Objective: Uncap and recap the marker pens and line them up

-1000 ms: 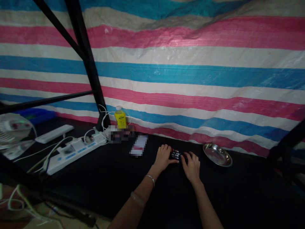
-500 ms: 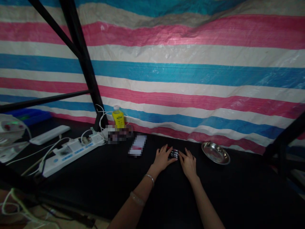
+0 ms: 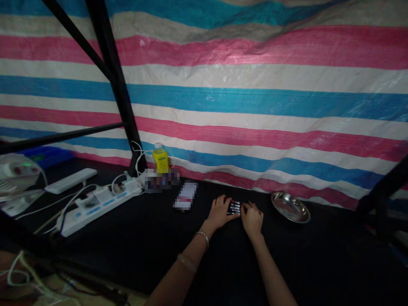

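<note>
Several small cylinders that look like batteries (image 3: 235, 208), dark with silvery parts, lie side by side on the black table. My left hand (image 3: 219, 211) spans the row from its left, with the fingers at the far side and the thumb along the near side. At the right ends of the row is my right hand (image 3: 253, 219), its fingers curled in and its fingertips close to the batteries. Whether those fingertips pinch anything is hidden. A shallow round metal dish (image 3: 290, 207) sits to the right of my right hand.
A phone (image 3: 185, 196) with a blurred screen lies left of my hands. Behind it stands a yellow bottle (image 3: 161, 159). A white power strip (image 3: 98, 206) with plugs and cables runs along the left. Black frame posts (image 3: 119, 89) and a striped tarp (image 3: 239, 102) bound the table (image 3: 127, 250).
The fingers of my right hand have curled in from a more stretched position. My left hand stays around the batteries. The whole view has shifted slightly.
</note>
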Tool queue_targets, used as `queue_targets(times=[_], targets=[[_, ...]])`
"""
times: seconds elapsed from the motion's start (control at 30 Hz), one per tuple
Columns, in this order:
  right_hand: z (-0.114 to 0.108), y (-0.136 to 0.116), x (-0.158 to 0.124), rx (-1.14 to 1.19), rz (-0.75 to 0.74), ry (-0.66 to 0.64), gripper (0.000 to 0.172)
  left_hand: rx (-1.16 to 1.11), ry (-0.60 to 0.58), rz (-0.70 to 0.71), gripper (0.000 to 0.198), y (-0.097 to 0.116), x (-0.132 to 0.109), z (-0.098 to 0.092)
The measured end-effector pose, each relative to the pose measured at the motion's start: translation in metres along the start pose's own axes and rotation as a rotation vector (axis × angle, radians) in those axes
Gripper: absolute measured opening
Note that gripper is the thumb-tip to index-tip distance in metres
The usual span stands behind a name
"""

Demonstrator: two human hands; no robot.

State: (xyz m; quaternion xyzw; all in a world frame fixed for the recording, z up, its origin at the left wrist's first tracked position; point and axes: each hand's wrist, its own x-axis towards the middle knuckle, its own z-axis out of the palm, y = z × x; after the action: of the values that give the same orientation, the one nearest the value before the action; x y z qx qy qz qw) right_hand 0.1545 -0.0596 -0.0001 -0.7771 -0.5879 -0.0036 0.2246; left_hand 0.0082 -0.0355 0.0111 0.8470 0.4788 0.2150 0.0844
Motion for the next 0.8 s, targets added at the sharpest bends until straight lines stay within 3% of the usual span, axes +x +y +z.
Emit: queue_targets(times=[0.53, 0.67, 0.73, 0.8], targets=[[-0.0003, -0.0015, -0.0014, 0.007, 0.015, 0.005, 0.035, -0.009, 0.042, 0.064, 0.067, -0.002, 0.0038, 0.0004], [-0.0012, -0.0011, -0.0015, 0.032, 0.019, 0.014, 0.036, -0.059, 0.061, 0.046, 0.079, -0.0027, 0.0037, 0.0019], [-0.0029, -0.0022, -0.0027, 0.03, 0.056, 0.089, 0.036, -0.105, 0.077, 0.026, 0.092, -0.0039, 0.0044, 0.0032], [-0.0061, -0.0058, -0.0069, 0.042, 0.074, 0.242, 0.038, -0.161, 0.086, -0.017, 0.095, -0.006, 0.006, 0.0045]])
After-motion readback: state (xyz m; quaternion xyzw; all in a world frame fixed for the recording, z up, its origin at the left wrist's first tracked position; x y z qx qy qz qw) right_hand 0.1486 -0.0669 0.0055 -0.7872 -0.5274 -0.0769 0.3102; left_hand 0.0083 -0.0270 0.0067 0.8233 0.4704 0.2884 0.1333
